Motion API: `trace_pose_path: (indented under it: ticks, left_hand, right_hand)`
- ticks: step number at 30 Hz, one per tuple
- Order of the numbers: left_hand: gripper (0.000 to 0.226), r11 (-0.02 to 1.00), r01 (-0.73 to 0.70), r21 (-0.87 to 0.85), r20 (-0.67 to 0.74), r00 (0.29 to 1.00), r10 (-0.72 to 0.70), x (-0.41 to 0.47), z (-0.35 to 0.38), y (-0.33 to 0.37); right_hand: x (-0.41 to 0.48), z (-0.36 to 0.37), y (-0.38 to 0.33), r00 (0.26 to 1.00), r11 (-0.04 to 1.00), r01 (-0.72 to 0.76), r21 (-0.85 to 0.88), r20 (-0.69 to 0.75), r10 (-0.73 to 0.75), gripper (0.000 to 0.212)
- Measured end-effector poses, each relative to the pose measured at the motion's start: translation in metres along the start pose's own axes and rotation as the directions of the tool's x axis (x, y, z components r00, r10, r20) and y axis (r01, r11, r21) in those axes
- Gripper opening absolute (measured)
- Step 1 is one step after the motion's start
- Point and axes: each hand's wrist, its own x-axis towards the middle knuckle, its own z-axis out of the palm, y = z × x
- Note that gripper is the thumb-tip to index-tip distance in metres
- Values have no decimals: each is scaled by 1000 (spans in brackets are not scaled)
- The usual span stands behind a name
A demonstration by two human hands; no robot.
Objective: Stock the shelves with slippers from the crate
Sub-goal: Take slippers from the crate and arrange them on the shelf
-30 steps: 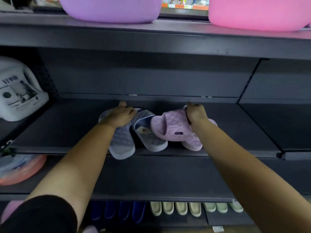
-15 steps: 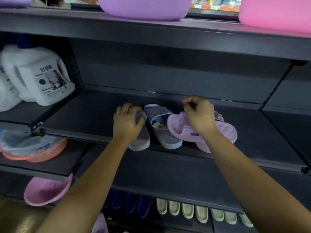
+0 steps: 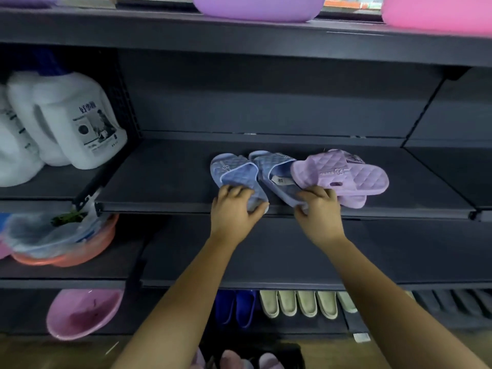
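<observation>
- Both hands had drawn back to the heels: left hand (image 3: pixel 237 209) gripped one blue slipper (image 3: pixel 231 171), right hand (image 3: pixel 319 210) gripped its mate (image 3: pixel 277 169), both on the shelf (image 3: pixel 159 179).
- Crate (image 3: pixel 291 351) below held pink slippers (image 3: pixel 269 362).
- Jug (image 3: pixel 80 121) label bore Chinese writing.

Dark grey metal shelving (image 3: pixel 266 107) with solid back panels stands on a brownish floor (image 3: pixel 61 352).

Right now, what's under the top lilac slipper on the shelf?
A second lilac slipper: only its edge shows beneath the top lilac slipper; the rest is covered. The top one's left end also overlaps the right blue slipper.
</observation>
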Motion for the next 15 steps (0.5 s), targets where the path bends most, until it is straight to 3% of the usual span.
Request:
trace_pose_path:
  ticks: [3, 8, 15]
  left_hand:
    - [42, 997, -45, -57, 2, 999, 45, -1, -8, -14]
    - [43, 996, -23, -85, 64, 998, 28, -2, -20, -36]
    - [46, 995, -10, -100, 86, 996, 19, 2, -36, -81]
  right_hand:
    - [-6, 11, -3, 997, 1000, -8, -23, -72, 6, 32]
    - [-11, 21, -23, 982, 989, -119, 88, -134, 130, 31]
    - [-1, 28, -60, 996, 999, 32, 15, -83, -31, 22]
